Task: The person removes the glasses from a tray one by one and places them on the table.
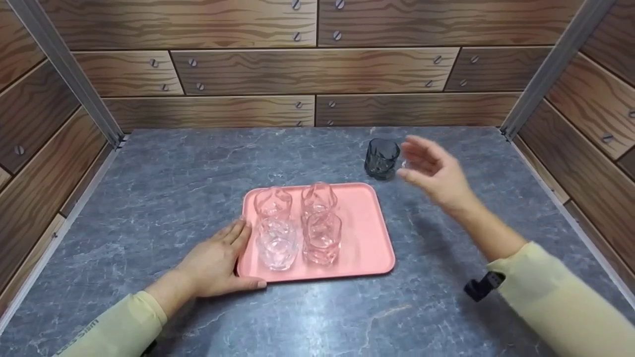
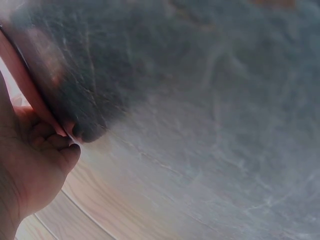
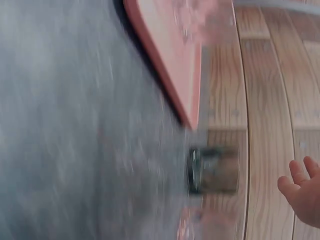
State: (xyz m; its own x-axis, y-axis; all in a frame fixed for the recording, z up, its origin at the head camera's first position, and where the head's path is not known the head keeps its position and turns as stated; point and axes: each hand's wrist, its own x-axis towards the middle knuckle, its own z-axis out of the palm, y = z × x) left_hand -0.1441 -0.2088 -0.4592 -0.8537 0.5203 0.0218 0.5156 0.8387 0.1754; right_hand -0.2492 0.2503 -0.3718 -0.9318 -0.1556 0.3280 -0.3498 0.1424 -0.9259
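My left hand holds the front left corner of a pink tray, fingers along its left side and thumb along the front edge. Several see-through tumblers stand on the tray's left and middle, among them a clear glass at front left and a faceted glass beside it. Behind the tray's right corner stands a dark grey glass. My right hand is in the air just right of it, fingers spread and holding nothing. The right wrist view also has the dark glass, blurred.
Low in the right wrist view, a blurred pinkish see-through object sits beside the dark glass; my right hand mostly hides that spot in the head view. Wood-patterned panels enclose the grey marbled table at the back and sides.
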